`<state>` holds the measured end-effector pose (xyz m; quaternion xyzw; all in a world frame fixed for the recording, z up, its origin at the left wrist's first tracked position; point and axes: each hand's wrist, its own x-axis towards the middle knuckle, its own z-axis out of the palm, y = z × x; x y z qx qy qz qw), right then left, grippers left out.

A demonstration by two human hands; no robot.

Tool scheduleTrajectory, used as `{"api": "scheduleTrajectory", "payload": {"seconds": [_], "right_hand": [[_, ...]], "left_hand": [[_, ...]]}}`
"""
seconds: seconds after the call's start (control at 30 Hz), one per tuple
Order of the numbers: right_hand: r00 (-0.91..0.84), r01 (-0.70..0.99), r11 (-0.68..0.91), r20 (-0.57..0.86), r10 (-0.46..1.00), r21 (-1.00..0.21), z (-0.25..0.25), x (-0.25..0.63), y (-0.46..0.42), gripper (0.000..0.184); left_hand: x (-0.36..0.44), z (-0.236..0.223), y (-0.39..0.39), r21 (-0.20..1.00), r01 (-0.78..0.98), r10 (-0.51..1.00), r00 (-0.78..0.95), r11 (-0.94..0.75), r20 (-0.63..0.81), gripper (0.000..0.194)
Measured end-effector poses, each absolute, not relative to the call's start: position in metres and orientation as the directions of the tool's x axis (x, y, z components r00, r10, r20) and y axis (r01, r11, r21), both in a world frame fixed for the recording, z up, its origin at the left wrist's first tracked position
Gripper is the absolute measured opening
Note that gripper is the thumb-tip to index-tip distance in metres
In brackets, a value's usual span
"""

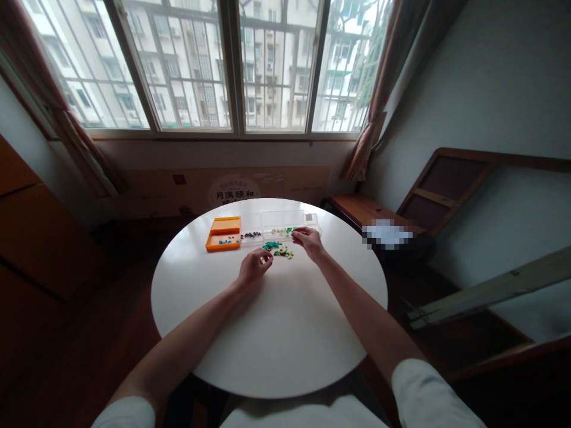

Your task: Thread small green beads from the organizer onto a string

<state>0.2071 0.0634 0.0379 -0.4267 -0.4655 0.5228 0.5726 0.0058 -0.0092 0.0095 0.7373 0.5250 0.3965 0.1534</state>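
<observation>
A loose pile of small colored pieces (284, 252), green, yellow, blue and brown, lies on the white round table. My left hand (256, 264) rests at the pile's left edge, its fingers curled together; whatever they hold is too small to make out. Over the green pieces (289, 230) in a clear compartment box (273, 221), my right hand (307, 239) has thumb and fingers pinched. What sits in that pinch, if anything, cannot be made out. Other compartments hold dark brown pieces (253, 235) and cream pieces (277, 232). An open orange box (223, 233) with a few blue pieces stands at the left.
The round table (267, 333) stands before a barred window (200, 65). Behind it a large printed cardboard box (285, 184) leans against the wall. To the right are a wooden bench (375, 213) and a wooden plank (491, 288).
</observation>
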Motion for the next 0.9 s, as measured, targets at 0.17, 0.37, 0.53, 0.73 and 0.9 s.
{"api": "scheduleTrajectory", "payload": {"seconds": [0.17, 0.37, 0.53, 0.73, 0.9], "right_hand": [[0.22, -0.094, 0.137, 0.114, 0.969, -0.986, 0.043, 0.224, 0.09, 0.015], [0.247, -0.155, 0.105, 0.065, 0.967, -0.982, 0.038, 0.221, 0.104, 0.013], [0.242, -0.345, 0.036, -0.052, 0.969, -0.938, 0.02, 0.217, 0.104, 0.01], [0.274, -0.448, 0.051, -0.083, 0.958, -0.893, 0.006, 0.218, 0.103, 0.01], [0.238, -0.506, 0.036, -0.1, 0.966, -0.862, 0.007, 0.221, 0.104, 0.013]], "left_hand": [[0.006, 0.01, -0.011, 0.649, 0.648, 0.899, 0.135, -0.399, 0.418, 0.016], [0.007, 0.008, -0.011, 0.66, 0.637, 0.9, 0.132, -0.399, 0.416, 0.015], [0.007, 0.007, -0.012, 0.658, 0.644, 0.906, 0.139, -0.39, 0.401, 0.015], [0.005, 0.006, -0.012, 0.665, 0.635, 0.904, 0.135, -0.393, 0.405, 0.016], [0.004, 0.005, -0.011, 0.664, 0.627, 0.899, 0.145, -0.407, 0.414, 0.016]]}}
